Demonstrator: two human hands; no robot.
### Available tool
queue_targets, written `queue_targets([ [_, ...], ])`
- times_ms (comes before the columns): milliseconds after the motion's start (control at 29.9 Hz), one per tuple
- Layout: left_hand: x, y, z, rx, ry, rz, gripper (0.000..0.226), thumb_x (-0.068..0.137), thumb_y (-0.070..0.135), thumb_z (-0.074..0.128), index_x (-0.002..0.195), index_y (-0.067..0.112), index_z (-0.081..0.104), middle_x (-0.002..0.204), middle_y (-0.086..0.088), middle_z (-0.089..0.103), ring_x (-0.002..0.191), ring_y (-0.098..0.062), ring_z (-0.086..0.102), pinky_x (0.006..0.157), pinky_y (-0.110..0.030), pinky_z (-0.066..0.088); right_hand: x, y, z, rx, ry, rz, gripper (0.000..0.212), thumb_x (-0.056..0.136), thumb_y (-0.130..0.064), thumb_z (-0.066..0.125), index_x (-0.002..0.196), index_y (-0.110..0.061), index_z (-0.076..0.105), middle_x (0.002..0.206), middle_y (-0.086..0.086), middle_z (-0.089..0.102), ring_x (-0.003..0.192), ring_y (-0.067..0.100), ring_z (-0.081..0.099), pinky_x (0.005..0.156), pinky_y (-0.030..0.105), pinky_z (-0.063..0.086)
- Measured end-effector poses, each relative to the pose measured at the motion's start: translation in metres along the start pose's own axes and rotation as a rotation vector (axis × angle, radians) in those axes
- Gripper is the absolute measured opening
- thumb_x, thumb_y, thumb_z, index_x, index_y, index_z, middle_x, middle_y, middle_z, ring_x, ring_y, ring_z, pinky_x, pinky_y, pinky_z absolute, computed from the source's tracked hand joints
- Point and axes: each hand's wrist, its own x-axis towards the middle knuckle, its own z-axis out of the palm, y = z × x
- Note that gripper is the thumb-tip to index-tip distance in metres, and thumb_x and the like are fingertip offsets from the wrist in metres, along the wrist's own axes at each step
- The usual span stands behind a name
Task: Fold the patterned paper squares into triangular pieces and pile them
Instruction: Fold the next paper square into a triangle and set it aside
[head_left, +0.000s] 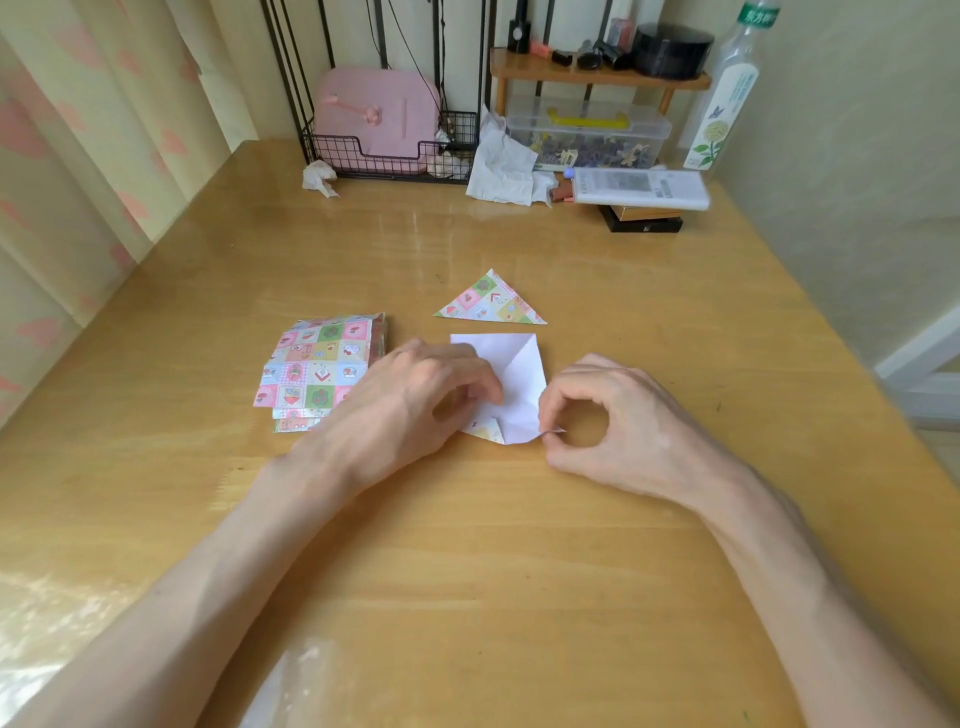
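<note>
One finished triangle lies just beyond the white-side-up sheet, whose near corner my right hand pinches while my left hand grips its left side; judging by the stack of squares further left, most remains.

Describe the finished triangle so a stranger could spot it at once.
On the wooden table, look just beyond the white-faced sheet being folded. The folded triangle lies there, apex pointing away. Unlike the square stack at left, it is triangular and untouched.
</note>
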Motion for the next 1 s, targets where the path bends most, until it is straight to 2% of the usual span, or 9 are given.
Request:
queue_targets([
  [100,-0.006,0.002,-0.011,-0.134,-0.073,-0.068,0.024,0.086,0.014,0.062,0.1,0.033,0.066,0.094,0.02,0.068,0.083,-0.006,0.066,0.074,-0.035,0.053,0.001,0.001,0.004,-0.003,0.006,-0.006,0.018,0.077,-0.014,0.074,0.086,-0.03,0.069,0.085,-0.019,0.067,0.093,0.009,0.06,0.083,0.028,0.049],
  [167,-0.009,0.002,-0.019,-0.214,-0.108,-0.096,0.027,0.08,0.014,0.067,0.1,0.032,0.067,0.095,0.022,0.069,0.086,-0.007,0.066,0.076,-0.03,0.053,0.002,0.004,0.006,-0.009,-0.001,-0.02,0.015,0.083,-0.019,0.076,0.092,-0.031,0.072,0.087,-0.017,0.067,0.092,0.01,0.059,0.082,0.023,0.046],
  [301,-0.009,-0.001,-0.018,-0.156,-0.139,-0.056,0.014,0.083,0.039,0.08,0.094,0.033,0.072,0.098,0.023,0.067,0.094,0.001,0.062,0.083,-0.031,0.052,0.004,0.008,0.006,0.004,-0.021,-0.01,0.002,0.091,-0.036,0.074,0.092,-0.033,0.075,0.089,-0.018,0.067,0.095,0.01,0.057,0.077,0.015,0.037],
  [435,-0.008,-0.007,-0.012,-0.123,-0.124,-0.046,0.009,0.086,0.042,0.077,0.085,0.034,0.073,0.095,0.02,0.066,0.091,-0.002,0.06,0.078,-0.036,0.052,0.004,0.011,0.005,0.049,-0.036,0.002,0.008,0.095,-0.037,0.071,0.094,-0.031,0.076,0.09,-0.018,0.068,0.093,0.011,0.056,0.077,0.016,0.037],
  [535,-0.008,-0.007,-0.012,-0.127,-0.118,-0.065,0.015,0.088,0.047,0.073,0.082,0.033,0.071,0.09,0.02,0.064,0.089,-0.003,0.06,0.076,-0.031,0.05,0.004,0.013,0.009,0.078,-0.005,0.033,0.012,0.098,-0.037,0.067,0.092,-0.031,0.076,0.083,-0.018,0.065,0.088,0.013,0.053,0.074,0.02,0.04],
  [635,-0.008,-0.005,-0.011,-0.151,-0.107,-0.086,0.031,0.092,0.057,0.058,0.081,0.03,0.07,0.086,0.018,0.064,0.086,-0.006,0.06,0.074,-0.027,0.048,0.006,0.013,0.019,0.123,0.076,0.117,0.014,0.097,-0.039,0.066,0.089,-0.03,0.074,0.072,-0.009,0.059,0.079,0.013,0.051,0.068,0.028,0.043],
  [702,-0.008,-0.005,-0.009,-0.154,-0.099,-0.11,0.029,0.094,0.053,0.057,0.08,0.03,0.068,0.083,0.017,0.062,0.083,-0.007,0.059,0.072,-0.03,0.049,0.008,0.012,0.025,0.115,0.107,0.162,0.014,0.097,-0.041,0.066,0.09,-0.03,0.073,0.068,-0.003,0.053,0.071,0.014,0.048,0.066,0.031,0.043],
  [836,-0.008,0.001,-0.001,-0.098,-0.051,-0.145,0.026,0.097,0.041,0.06,0.074,0.029,0.055,0.074,0.014,0.054,0.074,-0.009,0.053,0.063,-0.029,0.043,0.011,0.006,0.029,0.117,0.147,0.205,0.004,0.095,-0.037,0.068,0.096,-0.034,0.07,0.066,-0.001,0.046,0.063,0.012,0.045,0.06,0.024,0.038],
  [1003,-0.007,0.006,0.004,0.032,-0.016,-0.167,0.039,0.098,0.05,0.05,0.068,0.024,0.048,0.068,0.01,0.048,0.07,-0.017,0.05,0.061,-0.033,0.036,0.014,0.004,0.032,0.11,0.157,0.213,0.005,0.093,-0.031,0.071,0.096,-0.034,0.069,0.067,0.004,0.048,0.063,0.016,0.047,0.062,0.026,0.042],
])
